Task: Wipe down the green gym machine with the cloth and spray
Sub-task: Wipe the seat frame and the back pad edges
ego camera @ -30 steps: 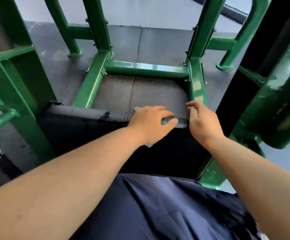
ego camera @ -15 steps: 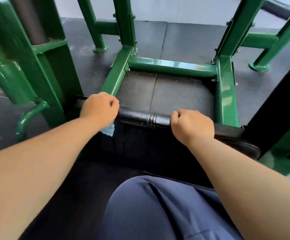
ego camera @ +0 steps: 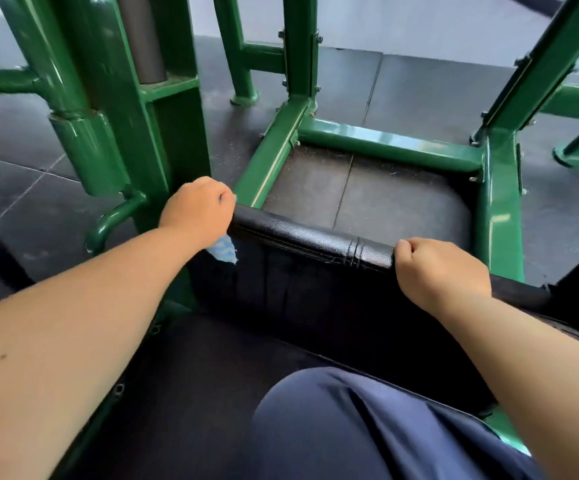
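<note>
The cloth [ego camera: 224, 250], a pale blue rag w/ a frayed corner, is bunched under the left hand [ego camera: 196, 213], whose fingers curl over it at the left end of the black pad [ego camera: 312, 237]'s front edge, so imo we're mid-wipe on the padding. The right hand [ego camera: 440, 268] curls its fingers over the same edge further right w/ no cloth, prob just bracing. The green frame [ego camera: 388, 142] beyond the pad looks glossy, but can't tell what's been wiped, and there's no spray bottle in view, so I'd guess plenty left tbh.
</note>
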The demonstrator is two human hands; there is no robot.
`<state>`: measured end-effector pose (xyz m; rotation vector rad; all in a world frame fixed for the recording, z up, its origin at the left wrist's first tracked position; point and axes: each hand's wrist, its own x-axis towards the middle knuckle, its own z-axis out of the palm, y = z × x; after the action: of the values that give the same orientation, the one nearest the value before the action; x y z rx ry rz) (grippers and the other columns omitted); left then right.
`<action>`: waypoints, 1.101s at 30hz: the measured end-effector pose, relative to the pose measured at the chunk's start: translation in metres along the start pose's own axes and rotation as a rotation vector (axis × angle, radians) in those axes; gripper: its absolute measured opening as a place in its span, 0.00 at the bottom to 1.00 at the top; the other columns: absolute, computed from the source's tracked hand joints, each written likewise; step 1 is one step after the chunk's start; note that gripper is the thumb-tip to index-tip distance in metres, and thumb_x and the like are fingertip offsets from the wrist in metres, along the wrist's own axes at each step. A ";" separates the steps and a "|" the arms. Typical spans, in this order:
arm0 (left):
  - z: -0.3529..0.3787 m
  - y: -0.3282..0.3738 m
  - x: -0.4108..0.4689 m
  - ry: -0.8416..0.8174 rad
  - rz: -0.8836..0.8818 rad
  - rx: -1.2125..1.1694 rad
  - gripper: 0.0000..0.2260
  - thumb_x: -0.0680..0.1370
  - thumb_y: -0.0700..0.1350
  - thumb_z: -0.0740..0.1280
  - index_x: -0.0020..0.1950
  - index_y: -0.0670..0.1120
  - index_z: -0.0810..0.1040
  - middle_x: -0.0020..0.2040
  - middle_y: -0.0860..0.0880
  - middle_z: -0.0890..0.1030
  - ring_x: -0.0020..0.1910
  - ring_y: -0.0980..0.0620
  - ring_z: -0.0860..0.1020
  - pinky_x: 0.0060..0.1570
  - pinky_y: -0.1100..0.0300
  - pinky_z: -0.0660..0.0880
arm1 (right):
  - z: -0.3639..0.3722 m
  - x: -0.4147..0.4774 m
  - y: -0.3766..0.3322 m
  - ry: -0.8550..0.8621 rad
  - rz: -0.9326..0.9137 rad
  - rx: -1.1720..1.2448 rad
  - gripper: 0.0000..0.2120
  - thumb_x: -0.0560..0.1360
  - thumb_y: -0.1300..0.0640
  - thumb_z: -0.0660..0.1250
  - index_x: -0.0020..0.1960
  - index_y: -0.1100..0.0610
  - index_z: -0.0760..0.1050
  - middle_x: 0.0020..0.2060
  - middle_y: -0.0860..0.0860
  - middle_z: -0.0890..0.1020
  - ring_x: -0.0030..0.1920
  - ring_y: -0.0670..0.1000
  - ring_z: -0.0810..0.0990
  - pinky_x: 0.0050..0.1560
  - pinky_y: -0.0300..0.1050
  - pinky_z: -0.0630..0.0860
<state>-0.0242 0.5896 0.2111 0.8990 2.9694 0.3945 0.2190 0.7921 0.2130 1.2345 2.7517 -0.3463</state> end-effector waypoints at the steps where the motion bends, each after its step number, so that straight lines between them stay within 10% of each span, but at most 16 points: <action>1: 0.001 0.010 -0.002 0.025 -0.054 0.010 0.15 0.78 0.47 0.57 0.50 0.46 0.82 0.56 0.45 0.78 0.54 0.39 0.75 0.52 0.50 0.74 | -0.001 0.000 0.000 -0.002 0.002 -0.003 0.18 0.79 0.50 0.48 0.42 0.53 0.74 0.42 0.53 0.76 0.43 0.57 0.71 0.43 0.47 0.67; 11: 0.032 0.069 -0.043 0.029 0.572 -0.082 0.21 0.79 0.52 0.50 0.52 0.47 0.83 0.50 0.50 0.83 0.50 0.44 0.78 0.52 0.49 0.74 | -0.004 -0.003 -0.004 0.021 0.031 -0.017 0.19 0.78 0.49 0.49 0.38 0.55 0.73 0.35 0.52 0.72 0.41 0.58 0.72 0.40 0.46 0.66; 17: 0.004 -0.020 -0.014 0.183 -0.043 -0.010 0.18 0.81 0.47 0.53 0.47 0.42 0.81 0.51 0.43 0.81 0.51 0.40 0.75 0.49 0.50 0.72 | -0.005 -0.004 -0.004 0.027 0.050 -0.036 0.19 0.78 0.49 0.49 0.40 0.55 0.74 0.37 0.53 0.73 0.41 0.58 0.72 0.39 0.46 0.65; 20: 0.014 0.035 -0.024 0.203 0.189 -0.011 0.23 0.77 0.53 0.51 0.33 0.44 0.80 0.35 0.44 0.81 0.39 0.41 0.77 0.40 0.53 0.73 | -0.006 -0.007 -0.010 -0.017 0.051 -0.043 0.18 0.79 0.51 0.48 0.40 0.55 0.72 0.38 0.53 0.72 0.41 0.58 0.71 0.42 0.48 0.66; 24: 0.014 0.033 -0.030 0.060 0.581 -0.085 0.19 0.78 0.51 0.54 0.45 0.47 0.84 0.45 0.51 0.83 0.47 0.46 0.79 0.50 0.52 0.76 | -0.004 -0.003 -0.037 -0.039 -0.021 0.014 0.15 0.80 0.54 0.50 0.38 0.55 0.67 0.36 0.52 0.69 0.42 0.58 0.70 0.46 0.49 0.67; 30: 0.007 0.000 -0.007 0.135 -0.088 -0.095 0.15 0.79 0.51 0.57 0.61 0.52 0.77 0.61 0.47 0.77 0.55 0.41 0.76 0.52 0.53 0.71 | 0.002 0.004 -0.062 0.010 -0.082 0.039 0.16 0.79 0.49 0.48 0.38 0.53 0.68 0.32 0.48 0.67 0.40 0.57 0.69 0.41 0.47 0.65; 33: 0.022 0.042 -0.029 0.238 0.204 -0.149 0.17 0.74 0.53 0.56 0.46 0.47 0.82 0.52 0.49 0.82 0.47 0.42 0.79 0.48 0.55 0.74 | 0.002 0.003 -0.063 0.019 -0.090 0.041 0.16 0.79 0.50 0.49 0.37 0.54 0.67 0.34 0.50 0.70 0.40 0.57 0.70 0.41 0.47 0.65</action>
<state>0.0252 0.6124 0.1980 1.2208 3.0083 0.7689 0.1700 0.7526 0.2207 1.1303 2.8362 -0.4042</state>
